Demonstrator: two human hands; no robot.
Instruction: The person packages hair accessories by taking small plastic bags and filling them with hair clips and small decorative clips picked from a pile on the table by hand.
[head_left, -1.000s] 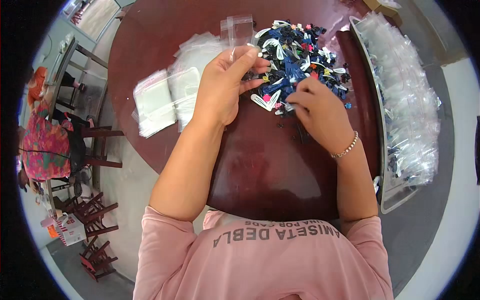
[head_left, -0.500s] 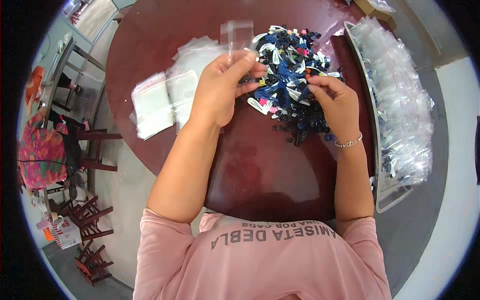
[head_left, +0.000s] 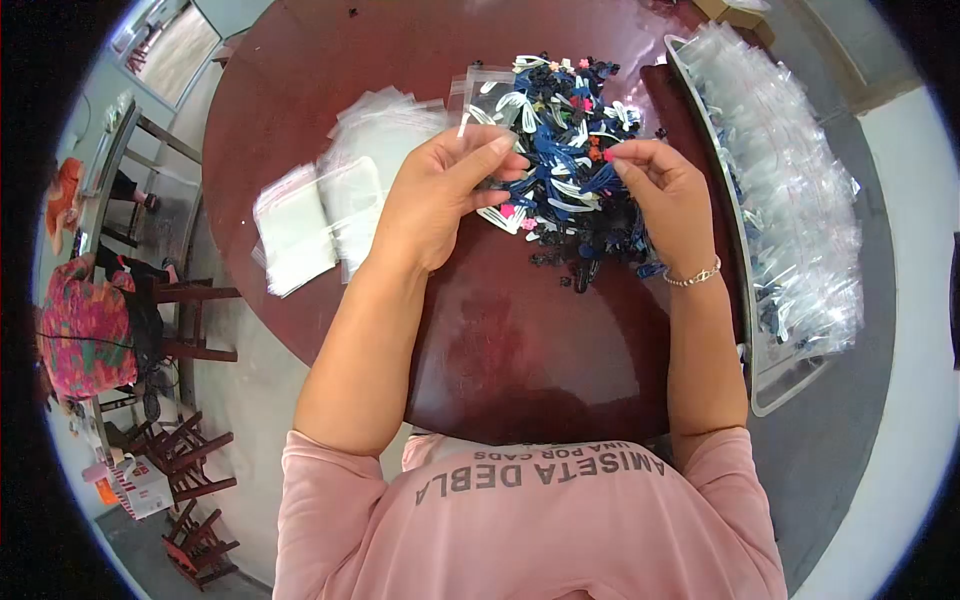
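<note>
My left hand [head_left: 430, 200] is closed on a small clear plastic bag [head_left: 488, 82], which stands up beyond the fingers at the left side of the pile. A heap of hair clips [head_left: 568, 170] in white, navy and black, with small pink, orange and yellow pieces among them, lies between my hands. Over the heap's right side, my right hand [head_left: 672, 195] pinches a small pink piece [head_left: 610, 155] between thumb and forefinger; its exact kind is too small to tell.
Flat clear bags [head_left: 385, 125] and a stack of bags [head_left: 295, 235] lie on the round dark red table [head_left: 510, 350], left of my hands. At right, a metal tray [head_left: 765, 400] holds many filled bags [head_left: 785, 190]. A person in a patterned top [head_left: 88, 325] sits far left near wooden stools [head_left: 195, 455].
The view has shifted slightly. My left hand has come a little lower with the bag, and my right hand stays over the heap's right side with the pink piece at its fingertips.
</note>
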